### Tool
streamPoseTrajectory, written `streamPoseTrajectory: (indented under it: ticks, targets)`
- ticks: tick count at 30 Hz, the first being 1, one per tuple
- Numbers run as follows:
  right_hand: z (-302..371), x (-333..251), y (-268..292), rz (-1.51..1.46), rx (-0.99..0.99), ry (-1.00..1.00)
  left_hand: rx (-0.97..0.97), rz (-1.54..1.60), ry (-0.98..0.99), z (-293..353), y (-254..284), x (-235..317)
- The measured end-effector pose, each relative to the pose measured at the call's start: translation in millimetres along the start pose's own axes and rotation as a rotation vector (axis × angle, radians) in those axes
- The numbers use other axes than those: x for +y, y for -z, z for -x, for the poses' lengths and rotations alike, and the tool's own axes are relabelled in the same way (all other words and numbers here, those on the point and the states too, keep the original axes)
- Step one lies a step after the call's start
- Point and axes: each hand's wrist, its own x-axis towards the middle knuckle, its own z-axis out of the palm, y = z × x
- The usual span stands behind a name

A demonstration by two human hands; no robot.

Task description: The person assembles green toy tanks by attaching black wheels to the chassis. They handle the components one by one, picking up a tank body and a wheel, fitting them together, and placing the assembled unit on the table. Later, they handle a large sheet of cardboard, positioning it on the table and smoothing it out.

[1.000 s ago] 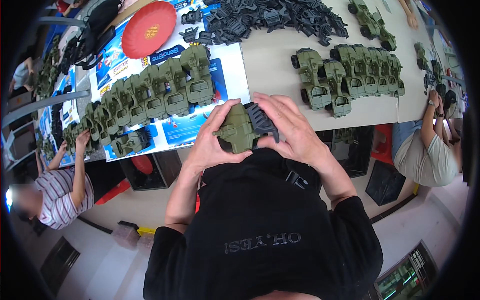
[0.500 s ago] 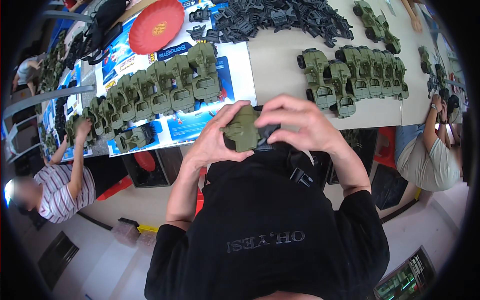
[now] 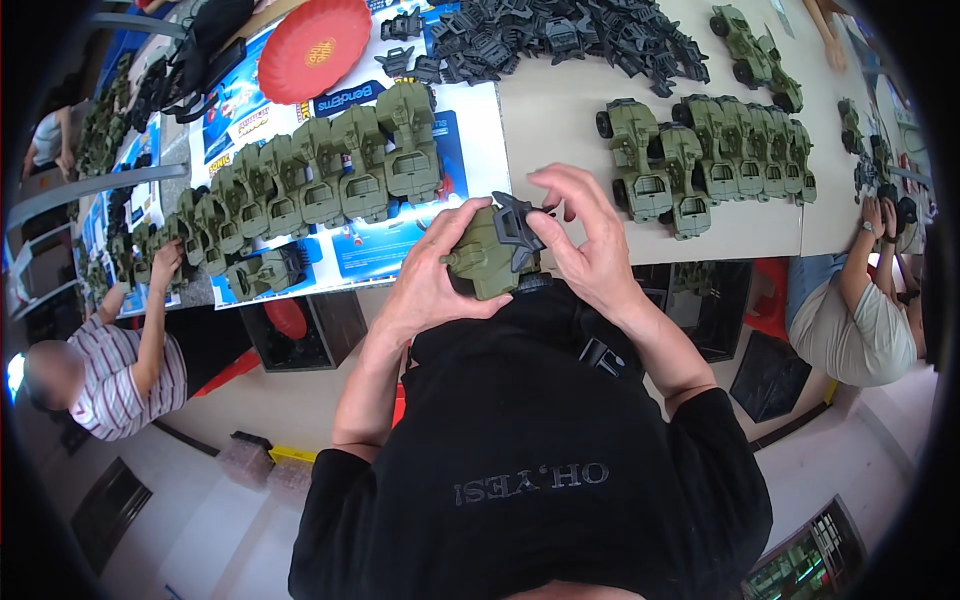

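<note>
My left hand [image 3: 425, 270] is wrapped round an olive-green toy vehicle [image 3: 482, 258], held just off the table's near edge, in front of my chest. A black plastic frame-like part [image 3: 516, 232] lies tilted against the vehicle's right side. My right hand [image 3: 590, 240] has its thumb on that part, with the index finger raised and the other fingers curled; part of the grip is hidden. Beyond my hands, a row of green toy vehicles [image 3: 315, 170] lines the left of the table. More green vehicles [image 3: 740, 145] stand at the right.
A heap of black plastic parts [image 3: 570, 40] lies at the far middle, beside a red scalloped plate [image 3: 313, 50]. Printed sheets [image 3: 470, 125] cover the left tabletop. People sit at the left [image 3: 130, 385] and right [image 3: 850, 310]. Dark crates [image 3: 300, 335] stand under the table edge.
The black part has come up from the vehicle's right side and now shows plainly, tilted against it. My right hand has shifted left and turned fingers upward. My left hand keeps its hold.
</note>
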Motion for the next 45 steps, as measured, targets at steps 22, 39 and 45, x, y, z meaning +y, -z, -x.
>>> streamPoseTrajectory:
  ticks: [22, 39, 45]
  targets:
    - [9, 38, 6, -0.394, -0.441, -0.264, -0.023, 0.301, 0.431, 2, 9, 16]
    - [9, 46, -17, -0.262, -0.175, -0.576, -0.153, -0.035, 0.358, 12, -4, 23]
    - [19, 41, -31, -0.525, -0.386, -0.551, -0.149, -0.219, 0.228, 22, -12, 23]
